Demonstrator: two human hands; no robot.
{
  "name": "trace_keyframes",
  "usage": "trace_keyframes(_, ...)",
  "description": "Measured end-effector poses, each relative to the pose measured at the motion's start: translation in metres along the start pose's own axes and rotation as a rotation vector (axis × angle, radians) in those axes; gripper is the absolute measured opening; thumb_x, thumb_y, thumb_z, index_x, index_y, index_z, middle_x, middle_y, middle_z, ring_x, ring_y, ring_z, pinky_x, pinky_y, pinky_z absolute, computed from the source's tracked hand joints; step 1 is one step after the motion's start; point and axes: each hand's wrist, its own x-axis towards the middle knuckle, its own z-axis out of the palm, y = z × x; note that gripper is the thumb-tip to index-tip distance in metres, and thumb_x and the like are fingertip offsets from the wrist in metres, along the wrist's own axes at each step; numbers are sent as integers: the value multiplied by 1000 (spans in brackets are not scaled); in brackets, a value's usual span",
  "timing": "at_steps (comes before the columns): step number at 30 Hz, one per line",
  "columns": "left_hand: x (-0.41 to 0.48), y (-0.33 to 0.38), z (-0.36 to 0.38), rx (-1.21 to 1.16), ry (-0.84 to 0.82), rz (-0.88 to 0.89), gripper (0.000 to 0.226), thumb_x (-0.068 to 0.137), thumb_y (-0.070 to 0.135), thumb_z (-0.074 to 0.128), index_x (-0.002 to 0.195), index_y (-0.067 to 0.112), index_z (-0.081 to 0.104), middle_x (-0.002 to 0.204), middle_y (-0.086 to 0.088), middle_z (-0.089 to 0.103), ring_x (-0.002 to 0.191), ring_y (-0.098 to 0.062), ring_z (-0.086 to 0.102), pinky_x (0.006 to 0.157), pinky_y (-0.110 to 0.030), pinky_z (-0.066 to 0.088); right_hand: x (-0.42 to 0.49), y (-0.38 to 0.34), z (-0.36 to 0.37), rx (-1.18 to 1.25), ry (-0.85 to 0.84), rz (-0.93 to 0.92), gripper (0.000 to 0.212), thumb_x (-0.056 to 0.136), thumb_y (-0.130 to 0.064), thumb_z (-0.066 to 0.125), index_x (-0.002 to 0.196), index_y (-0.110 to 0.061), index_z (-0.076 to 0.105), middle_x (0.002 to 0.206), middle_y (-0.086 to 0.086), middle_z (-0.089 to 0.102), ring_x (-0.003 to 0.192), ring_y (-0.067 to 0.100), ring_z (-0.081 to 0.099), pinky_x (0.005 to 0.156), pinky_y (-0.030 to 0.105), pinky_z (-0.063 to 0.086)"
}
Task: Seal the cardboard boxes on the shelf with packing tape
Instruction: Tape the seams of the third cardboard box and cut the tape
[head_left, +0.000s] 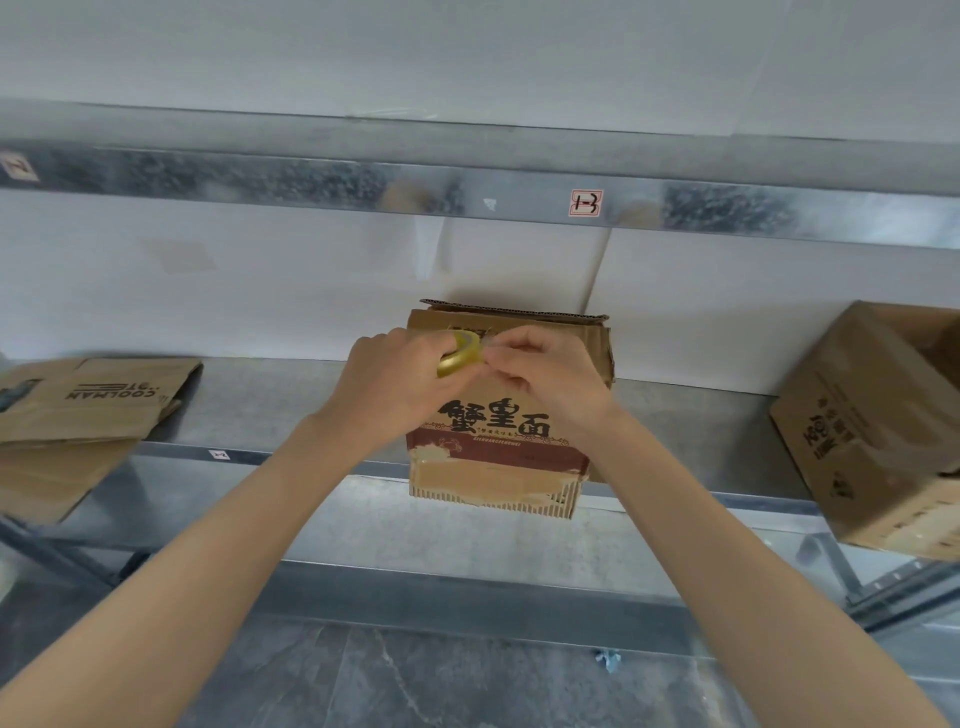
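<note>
Three cardboard boxes sit on the metal shelf (270, 410). The middle box (498, 457), printed 蟹皇面, overhangs the front edge, contents hidden. The left hand (395, 384) grips the yellowish tape roll (460, 353) at the box's top; the right hand (545, 369) pinches the roll's rim. I read COOLMAN upside down on the flattened box (78, 415) at the left end. The right box (872, 431) lies tilted. A sticker (586, 202) on the upper beam (311, 182) reads 1-3.
</note>
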Motion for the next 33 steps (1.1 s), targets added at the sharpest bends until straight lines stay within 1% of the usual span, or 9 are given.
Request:
trace_keyframes(3, 5, 0, -4, 46, -37, -12, 68, 73, 80, 24, 74, 22, 60, 55, 13, 51, 47, -2, 45, 47, -22, 24, 3, -2, -8, -75, 9, -48, 12, 81, -4, 70, 76, -14, 67, 64, -10, 68, 59, -1, 60, 59, 12, 48)
trace_keyframes(8, 13, -1, -5, -81, -146, -24, 43, 85, 64, 45, 66, 25, 47, 55, 9, 52, 48, -6, 49, 49, -24, 27, 9, -9, -23, -8, 64, -95, 14, 84, 2, 65, 77, -9, 63, 71, 1, 68, 60, 3, 63, 59, 14, 49)
trace_keyframes(13, 10, -7, -5, -340, -255, -45, 24, 83, 51, 42, 76, 30, 49, 70, 6, 59, 60, -13, 55, 52, -24, 34, 13, -13, -46, -16, 76, -80, 12, 87, 1, 63, 78, -8, 60, 69, 5, 63, 56, 6, 62, 62, 20, 55)
trace_keyframes(16, 18, -11, -2, -203, -203, 30, 31, 88, 55, 46, 82, 25, 53, 71, 7, 59, 62, -11, 57, 51, -24, 34, 16, -7, -55, -33, 103, -40, 11, 90, -2, 61, 81, -8, 58, 72, 6, 63, 58, 8, 64, 63, 23, 58)
trace_keyframes(19, 27, -23, -2, -81, -136, -42, 43, 83, 64, 54, 70, 22, 55, 61, 6, 56, 58, -11, 54, 51, -25, 31, 24, -2, -74, -20, 168, -31, 5, 92, -3, 58, 87, -6, 57, 75, 8, 62, 62, 10, 66, 62, 25, 58)
trace_keyframes(21, 29, -29, -2, -43, -80, -116, 47, 76, 69, 48, 60, 25, 50, 55, 6, 53, 56, -9, 51, 51, -24, 29, 31, 2, -89, -2, 217, -44, 7, 92, -2, 57, 87, -6, 56, 73, 7, 61, 61, 10, 66, 58, 23, 56)
trace_keyframes(25, 38, -25, 4, -122, -15, -141, 42, 82, 57, 42, 56, 25, 40, 48, 7, 42, 50, -12, 42, 50, -27, 27, 47, 12, -104, 30, 207, -35, 12, 91, -3, 59, 82, -10, 55, 72, 4, 62, 72, 15, 66, 61, 27, 58)
trace_keyframes(30, 63, -15, 8, -72, 59, -168, 41, 85, 52, 37, 60, 20, 44, 53, 1, 48, 55, -15, 46, 52, -28, 29, 76, 24, -112, 119, 207, 12, 8, 91, -11, 61, 85, -10, 56, 103, 5, 56, 95, 18, 61, 69, 31, 59)
trace_keyframes(33, 76, -11, 9, -24, 90, -187, 43, 84, 51, 37, 62, 16, 48, 55, -1, 49, 58, -20, 47, 53, -30, 30, 90, 30, -116, 123, 195, 25, 4, 92, -11, 60, 91, -10, 56, 113, -1, 50, 98, 14, 57, 66, 27, 59)
